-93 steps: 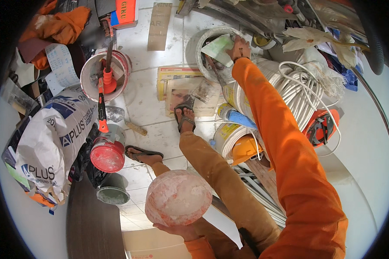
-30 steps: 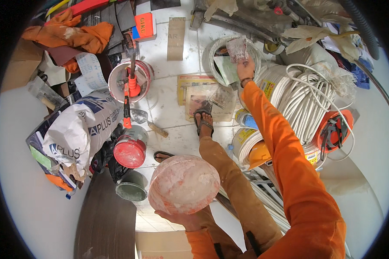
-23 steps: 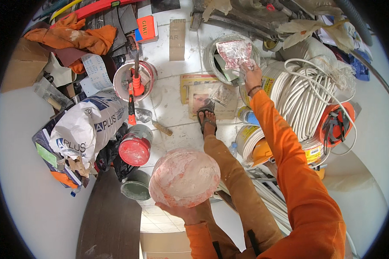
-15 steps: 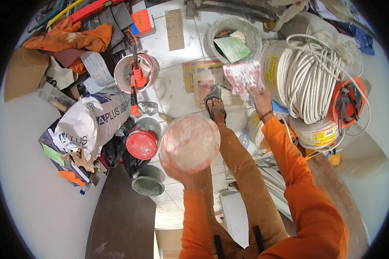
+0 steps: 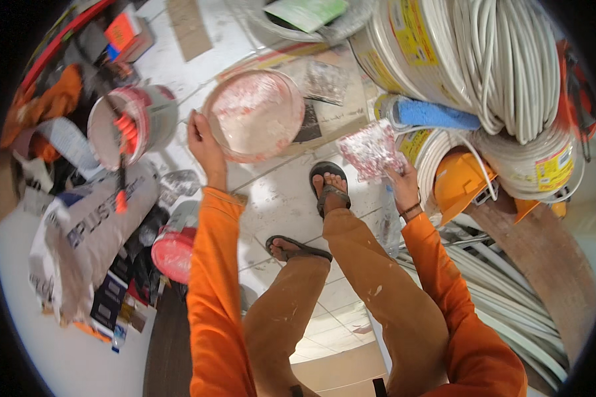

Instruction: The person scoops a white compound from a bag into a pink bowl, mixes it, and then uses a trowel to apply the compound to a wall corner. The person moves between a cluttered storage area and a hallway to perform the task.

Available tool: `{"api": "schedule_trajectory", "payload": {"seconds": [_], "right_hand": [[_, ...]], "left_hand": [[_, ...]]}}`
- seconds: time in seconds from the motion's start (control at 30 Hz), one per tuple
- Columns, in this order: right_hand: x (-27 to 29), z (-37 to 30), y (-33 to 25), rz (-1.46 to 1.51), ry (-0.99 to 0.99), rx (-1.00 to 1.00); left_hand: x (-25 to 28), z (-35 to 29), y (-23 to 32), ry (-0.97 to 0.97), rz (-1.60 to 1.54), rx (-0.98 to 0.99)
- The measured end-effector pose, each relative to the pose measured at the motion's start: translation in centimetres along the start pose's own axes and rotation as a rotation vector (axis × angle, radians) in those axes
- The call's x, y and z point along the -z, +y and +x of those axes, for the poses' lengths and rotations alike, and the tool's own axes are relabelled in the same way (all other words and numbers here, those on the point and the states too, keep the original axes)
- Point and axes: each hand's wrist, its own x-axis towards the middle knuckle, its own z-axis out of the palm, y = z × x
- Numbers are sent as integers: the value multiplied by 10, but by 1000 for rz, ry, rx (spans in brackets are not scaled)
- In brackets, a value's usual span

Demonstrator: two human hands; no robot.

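Note:
A round, red-rimmed container, smeared inside with white paste, is ahead and left of my feet. My left hand is at its left rim, with fingers curled along the edge. How deep it is, and whether it rests on the floor, I cannot tell. To the right, my right hand pinches a flat, squarish red-and-white piece by its near corner. That piece is caked with white residue and hangs beside my right foot.
At the left stand a bucket with red-handled tools, a white sack and a red-lidded pail. Cable coils, a blue roll and an orange hard hat crowd the right. A grey basin stands ahead.
My left hand has moved the round container forward, away from my body. The flat piece in my right hand has come back from near the basin to beside my foot. The view has shifted.

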Motion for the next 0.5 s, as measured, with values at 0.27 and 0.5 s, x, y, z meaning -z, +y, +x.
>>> {"api": "schedule_trajectory", "payload": {"seconds": [0.27,0.5], "right_hand": [[-21,41,43,411,-98,45],[-48,81,66,659,-127,140]], "left_hand": [[-61,48,-2,-247,138,-205],[-73,66,12,-235,124,-188]]}}
